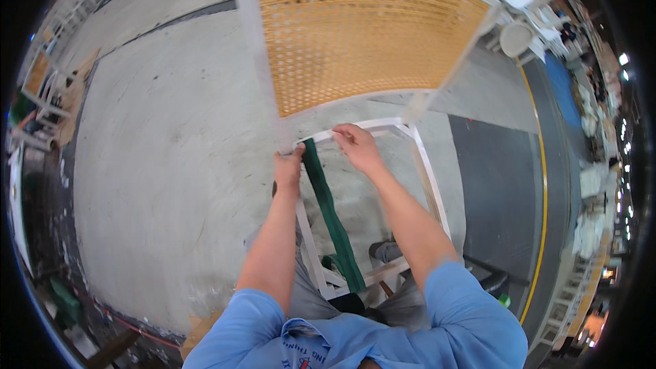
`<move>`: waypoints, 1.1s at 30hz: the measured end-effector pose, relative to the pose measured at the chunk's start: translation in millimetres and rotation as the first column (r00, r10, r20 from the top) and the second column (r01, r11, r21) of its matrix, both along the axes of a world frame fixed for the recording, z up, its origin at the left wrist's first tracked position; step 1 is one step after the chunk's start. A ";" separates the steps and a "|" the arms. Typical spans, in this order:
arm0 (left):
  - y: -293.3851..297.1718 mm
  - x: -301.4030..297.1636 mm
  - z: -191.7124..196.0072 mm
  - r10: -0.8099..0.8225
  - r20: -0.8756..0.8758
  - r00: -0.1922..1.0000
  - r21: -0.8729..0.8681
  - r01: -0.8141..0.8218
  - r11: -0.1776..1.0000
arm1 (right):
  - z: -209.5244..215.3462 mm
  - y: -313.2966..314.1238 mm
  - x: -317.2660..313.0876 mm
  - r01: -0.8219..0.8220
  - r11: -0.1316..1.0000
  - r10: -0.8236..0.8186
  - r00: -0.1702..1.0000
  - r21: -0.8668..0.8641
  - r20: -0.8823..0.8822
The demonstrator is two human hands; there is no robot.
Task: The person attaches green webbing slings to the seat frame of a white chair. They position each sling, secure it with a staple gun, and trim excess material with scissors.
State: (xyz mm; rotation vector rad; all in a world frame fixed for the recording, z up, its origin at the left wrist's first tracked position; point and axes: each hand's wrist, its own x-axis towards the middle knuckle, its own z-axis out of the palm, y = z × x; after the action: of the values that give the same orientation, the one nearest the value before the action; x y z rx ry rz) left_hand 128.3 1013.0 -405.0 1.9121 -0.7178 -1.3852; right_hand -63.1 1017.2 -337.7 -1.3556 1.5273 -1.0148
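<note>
A white chair frame (429, 176) stands in front of me, its seat open and its back filled with a woven cane panel (369, 34). A green webbing strap (329, 212) runs lengthwise across the seat opening, from the far rail to the near one, close to the left side. My left hand (288, 167) is closed at the far left corner, its thumb pressing the strap's end against the rail. Just right of the strap, my right hand (357, 147) is pinched at the far rail; what its fingertips hold, if anything, is too small to make out.
Grey concrete floor (157, 130) spreads to the left. A dark grey mat (492, 178) and a yellow floor line (543, 184) lie to the right. White chair parts (516, 37) are piled at the far right, and more chair frames (51, 89) stand at the far left.
</note>
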 end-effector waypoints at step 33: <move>16.2 4.0 9.6 0.032 0.082 0.996 -0.019 -0.030 0.999 | 127.5 591.8 -236.3 0.846 0.526 -0.670 0.346 -0.090 -0.657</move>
State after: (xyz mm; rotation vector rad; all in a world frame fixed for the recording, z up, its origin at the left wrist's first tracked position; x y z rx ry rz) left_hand 132.3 1029.2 -395.4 1.9675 -0.7342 -1.2832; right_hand -299.4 1609.0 -210.2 -0.7102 2.9040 -0.8176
